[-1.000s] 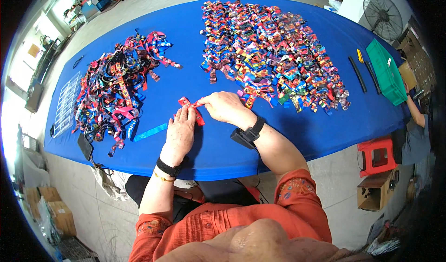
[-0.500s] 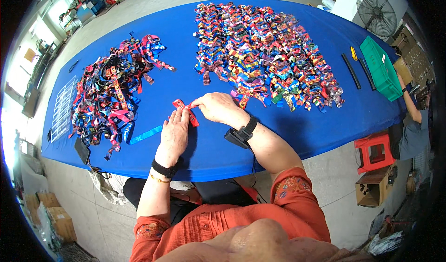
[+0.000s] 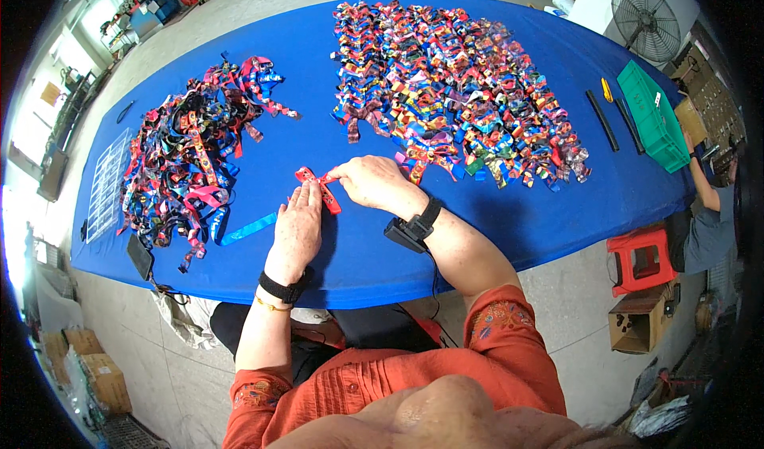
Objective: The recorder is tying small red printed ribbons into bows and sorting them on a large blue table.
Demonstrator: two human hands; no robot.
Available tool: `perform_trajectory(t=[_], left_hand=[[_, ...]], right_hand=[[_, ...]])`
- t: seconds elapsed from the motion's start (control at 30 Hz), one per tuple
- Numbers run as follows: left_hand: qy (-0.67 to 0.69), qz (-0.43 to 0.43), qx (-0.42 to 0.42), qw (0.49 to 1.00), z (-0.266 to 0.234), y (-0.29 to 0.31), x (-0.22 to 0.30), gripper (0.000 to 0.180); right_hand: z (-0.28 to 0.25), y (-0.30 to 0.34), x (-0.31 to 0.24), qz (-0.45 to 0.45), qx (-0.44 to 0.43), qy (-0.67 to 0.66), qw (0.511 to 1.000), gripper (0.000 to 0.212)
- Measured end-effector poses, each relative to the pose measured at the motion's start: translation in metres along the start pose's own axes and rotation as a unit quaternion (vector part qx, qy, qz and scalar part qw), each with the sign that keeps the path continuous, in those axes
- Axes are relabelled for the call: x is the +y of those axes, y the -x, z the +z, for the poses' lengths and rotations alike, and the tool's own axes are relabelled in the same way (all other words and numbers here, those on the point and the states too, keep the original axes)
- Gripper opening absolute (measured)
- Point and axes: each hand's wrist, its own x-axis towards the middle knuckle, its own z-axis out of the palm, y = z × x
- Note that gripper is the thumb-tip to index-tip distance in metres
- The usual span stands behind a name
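On the blue-covered table (image 3: 270, 278), a printed red ribbon (image 3: 331, 200) lies folded or crossed into a bow-like shape. My left hand (image 3: 298, 225) rests flat beside it, fingers stretched out and their tips touching its left part. The fingers of my right hand (image 3: 372, 182) are closed in a pinch on the ribbon's right end. From the loose heap of printed ribbons (image 3: 185, 143) at the left, a blue ribbon (image 3: 248, 230) trails toward my left wrist. Beyond my right hand, many bow-shaped colourful ribbons (image 3: 458, 91) lie packed in rows.
At the table's right end are a green crate (image 3: 654, 119), black rods (image 3: 602, 121) and a yellow-handled tool (image 3: 606, 91). A co-worker's arm (image 3: 702, 180) reaches toward the crate. A red stool (image 3: 641, 260) stands below. A clear plastic sheet (image 3: 108, 186) lies far left.
My left hand has shifted very slightly left, and my right hand slightly up. The pinch on the red ribbon is the same.
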Motion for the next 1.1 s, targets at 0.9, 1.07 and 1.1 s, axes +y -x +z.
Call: perform_trajectory(t=[0.9,1.07,1.1], left_hand=[[0.018,0.026,-0.05,0.998,-0.01,0.019,0.01,0.068],[-0.011,0.043,-0.018,0.999,-0.005,0.026,0.016,0.059],[-0.009,0.042,-0.02,0.999,-0.004,0.026,0.016,0.059]], right_hand=[[-0.014,0.003,-0.01,-0.003,0.062,-0.097,0.993,0.027],[-0.014,0.005,-0.012,-0.077,-0.002,-0.081,0.994,0.025],[-0.012,0.005,-0.011,-0.106,-0.015,-0.067,0.992,0.025]])
